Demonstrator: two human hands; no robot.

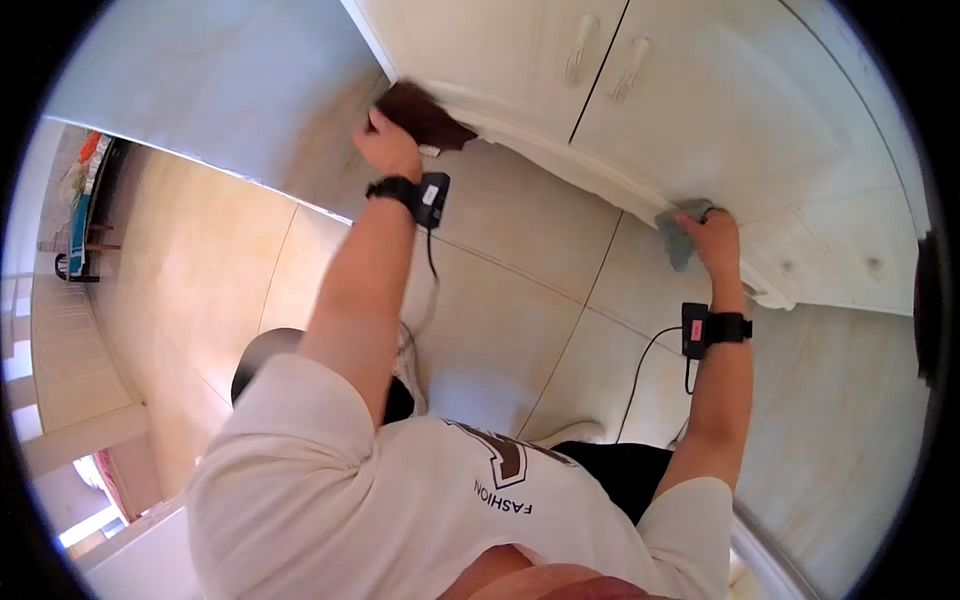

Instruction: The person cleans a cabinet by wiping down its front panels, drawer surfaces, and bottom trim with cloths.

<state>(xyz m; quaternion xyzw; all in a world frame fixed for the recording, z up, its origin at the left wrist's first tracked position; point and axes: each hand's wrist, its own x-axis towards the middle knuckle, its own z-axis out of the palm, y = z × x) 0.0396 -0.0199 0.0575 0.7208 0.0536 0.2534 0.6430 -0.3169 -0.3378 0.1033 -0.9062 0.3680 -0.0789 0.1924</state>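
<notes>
At the foot of the white cabinet [700, 110], my left hand [388, 148] grips a dark brown cloth [428, 116], slightly blurred, near the cabinet's left corner. Farther right, my right hand [716, 243] is closed on a grey-green cloth [678, 243] at the cabinet's lower edge. Part of that cloth hangs below my fingers. Both arms reach forward and wide apart. Each wrist wears a black strap with a small box and a cable.
Two light handles [628, 70] sit on the cabinet doors, with small knobs [874, 264] at the right. Large pale floor tiles [500, 300] lie between my arms and feet. A grey-blue panel or wall [220, 80] stands at the upper left. A dark-framed piece of furniture [88, 220] is far left.
</notes>
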